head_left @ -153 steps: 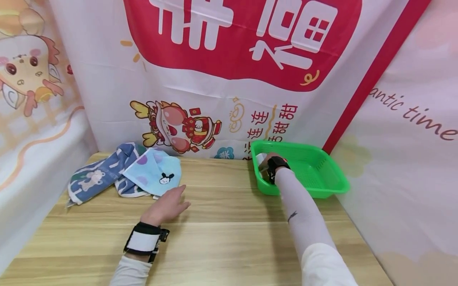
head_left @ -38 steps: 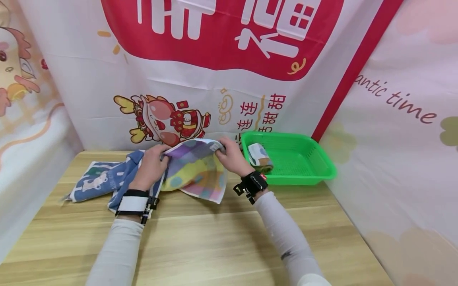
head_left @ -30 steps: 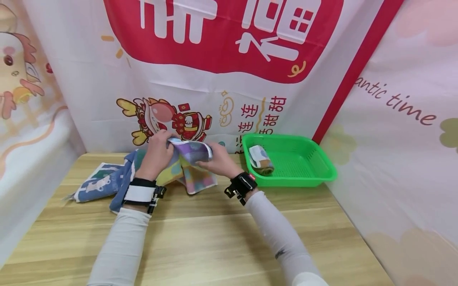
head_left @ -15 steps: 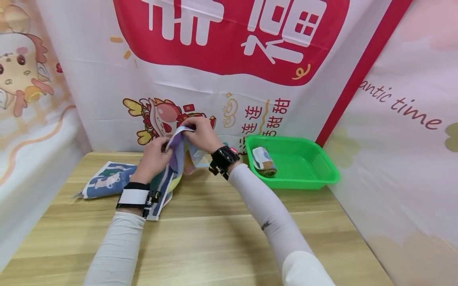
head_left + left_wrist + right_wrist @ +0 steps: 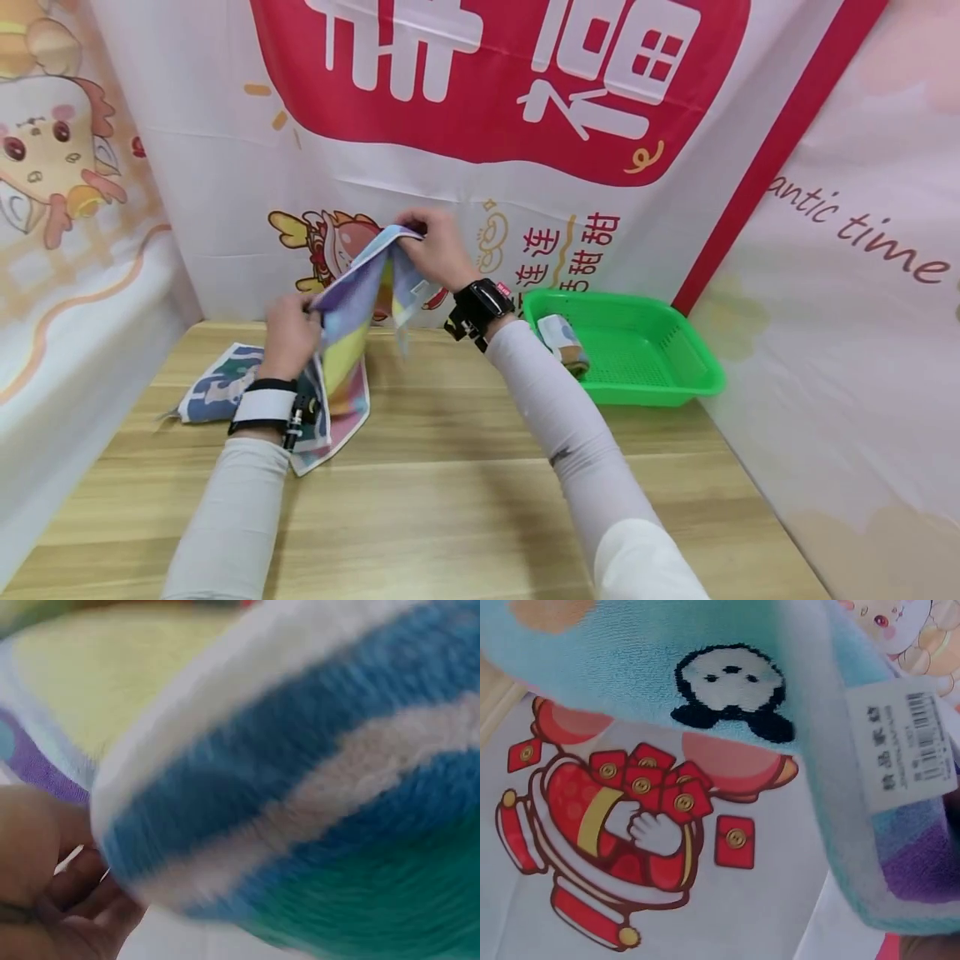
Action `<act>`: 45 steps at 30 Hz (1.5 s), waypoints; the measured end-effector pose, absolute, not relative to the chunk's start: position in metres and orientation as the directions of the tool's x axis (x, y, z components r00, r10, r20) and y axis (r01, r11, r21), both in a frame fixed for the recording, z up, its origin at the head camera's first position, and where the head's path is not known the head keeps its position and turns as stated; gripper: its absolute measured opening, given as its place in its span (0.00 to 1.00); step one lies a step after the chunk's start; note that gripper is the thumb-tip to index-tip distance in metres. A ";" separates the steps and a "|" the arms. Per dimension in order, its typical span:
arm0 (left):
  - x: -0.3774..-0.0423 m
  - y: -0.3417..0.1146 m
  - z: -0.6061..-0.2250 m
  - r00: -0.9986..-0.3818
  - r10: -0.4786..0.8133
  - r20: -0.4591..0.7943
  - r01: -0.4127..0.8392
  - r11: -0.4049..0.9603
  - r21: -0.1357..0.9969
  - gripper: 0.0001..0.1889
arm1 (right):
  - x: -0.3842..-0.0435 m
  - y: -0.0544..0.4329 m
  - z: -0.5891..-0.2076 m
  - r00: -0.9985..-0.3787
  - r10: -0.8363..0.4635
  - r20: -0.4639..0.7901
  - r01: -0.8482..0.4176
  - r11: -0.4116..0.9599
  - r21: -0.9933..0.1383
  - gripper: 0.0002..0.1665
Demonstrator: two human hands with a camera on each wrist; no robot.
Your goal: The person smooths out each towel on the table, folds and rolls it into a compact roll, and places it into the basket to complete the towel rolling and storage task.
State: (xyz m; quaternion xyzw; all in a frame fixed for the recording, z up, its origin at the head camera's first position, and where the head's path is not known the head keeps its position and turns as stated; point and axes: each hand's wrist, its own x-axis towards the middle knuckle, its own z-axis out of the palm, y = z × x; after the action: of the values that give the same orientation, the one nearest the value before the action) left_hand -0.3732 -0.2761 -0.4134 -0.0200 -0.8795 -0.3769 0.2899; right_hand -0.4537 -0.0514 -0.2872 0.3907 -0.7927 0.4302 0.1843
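A pastel towel with yellow and purple patches hangs between my two hands in the head view, its lower corner down by the tabletop. My left hand pinches one end of its top edge. Higher and to the right, my right hand pinches the other end. The right wrist view shows a black-and-white character on the towel's light blue face and a white label at its edge. Behind my left forearm lies a blue towel; its striped fabric fills much of the left wrist view, blurred.
On the right stands a green plastic basket with a rolled towel at its left end. The wooden table meets a printed cloth backdrop behind and cloth walls at both sides.
My right hand has left the basket, where a rolled towel now shows. Both hands took up the pastel towel; lately they spread apart, right hand upward, left hand down and left, stretching its edge.
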 end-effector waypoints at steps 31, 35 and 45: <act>-0.338 -0.268 -0.397 -0.800 -0.101 0.591 0.342 0.733 0.588 0.07 | -0.458 0.100 -0.341 -0.746 -0.303 0.593 -0.647 0.541 -0.537 0.08; -0.327 -0.267 -0.419 -0.861 -0.016 0.508 0.337 0.730 0.595 0.12 | -0.447 0.119 -0.356 -0.768 -0.301 0.566 -0.623 0.558 -0.548 0.09; -0.286 -0.272 -0.463 -0.965 0.138 0.221 0.247 0.754 0.609 0.10 | -0.400 0.154 -0.384 -0.760 -0.431 0.487 -0.649 0.551 -0.525 0.11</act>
State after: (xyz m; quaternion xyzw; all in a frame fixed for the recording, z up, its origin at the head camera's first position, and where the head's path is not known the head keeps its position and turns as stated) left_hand -0.2864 -0.2716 -0.4630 -0.1032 -0.9328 -0.3354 0.0816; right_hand -0.4002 0.1544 -0.3839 0.3112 -0.8673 0.3575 0.1523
